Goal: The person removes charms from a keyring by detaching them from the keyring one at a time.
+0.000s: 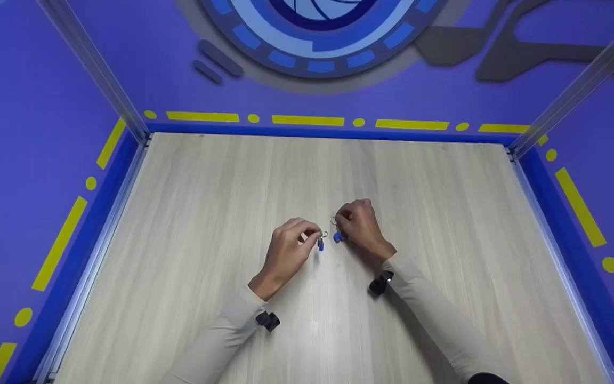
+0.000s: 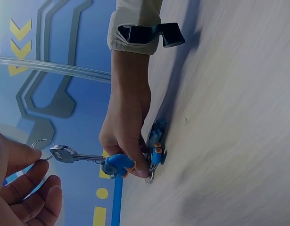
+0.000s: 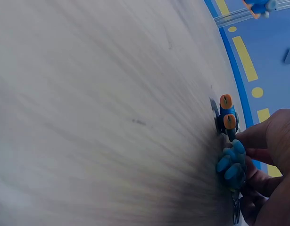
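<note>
My left hand (image 1: 288, 245) pinches a thin metal key ring (image 2: 43, 149) between thumb and fingertips. A silver key (image 2: 65, 155) hangs from it, with a small blue figure charm (image 2: 116, 165) at the key's far end. Close by on the right, my right hand (image 1: 361, 226) pinches another keychain low over the tabletop. On that one are a blue figure charm (image 3: 232, 167) and a charm with orange feet (image 3: 228, 115); a ring (image 1: 333, 220) shows beside the fingertips. The two keychains hang apart. How the right fingers hold theirs is partly hidden.
A pale wood-grain tabletop (image 1: 205, 181) lies under both hands. Blue-purple panels with yellow marks (image 1: 307, 120) and metal corner posts (image 1: 94, 69) enclose its back and sides. A small black camera sits on each sleeve (image 1: 216, 338).
</note>
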